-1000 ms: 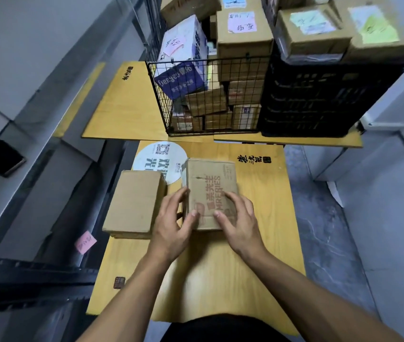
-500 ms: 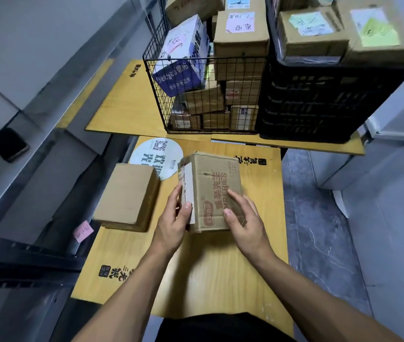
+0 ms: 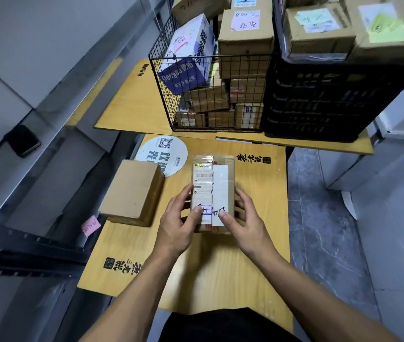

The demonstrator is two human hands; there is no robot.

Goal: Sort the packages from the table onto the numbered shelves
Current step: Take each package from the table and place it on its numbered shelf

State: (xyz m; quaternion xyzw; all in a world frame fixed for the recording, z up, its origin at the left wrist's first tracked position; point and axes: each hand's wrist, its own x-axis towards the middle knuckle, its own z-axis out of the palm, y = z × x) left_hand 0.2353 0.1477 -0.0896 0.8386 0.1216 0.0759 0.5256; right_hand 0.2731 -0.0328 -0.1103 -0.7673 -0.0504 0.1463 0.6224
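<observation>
Above the middle of the wooden table [image 3: 220,275] I hold a small cardboard package [image 3: 217,183], its white shipping label with handwriting turned up. My left hand [image 3: 178,223] grips its left side, thumb on the label. On the right side my right hand [image 3: 245,220] grips it too, thumb on the near edge. A plain brown package [image 3: 132,191] lies on the table's left edge. Grey metal shelves [image 3: 55,124] run along the left.
A wire basket [image 3: 196,95] and a black crate [image 3: 339,95], both stacked with labelled boxes, stand on a second table behind. A dark phone [image 3: 23,140] lies on a shelf. A pink note [image 3: 91,225] sticks to the shelf frame. Grey floor lies to the right.
Both hands have lifted the package off the table and turned it over, from its printed brown face to the face with the white label.
</observation>
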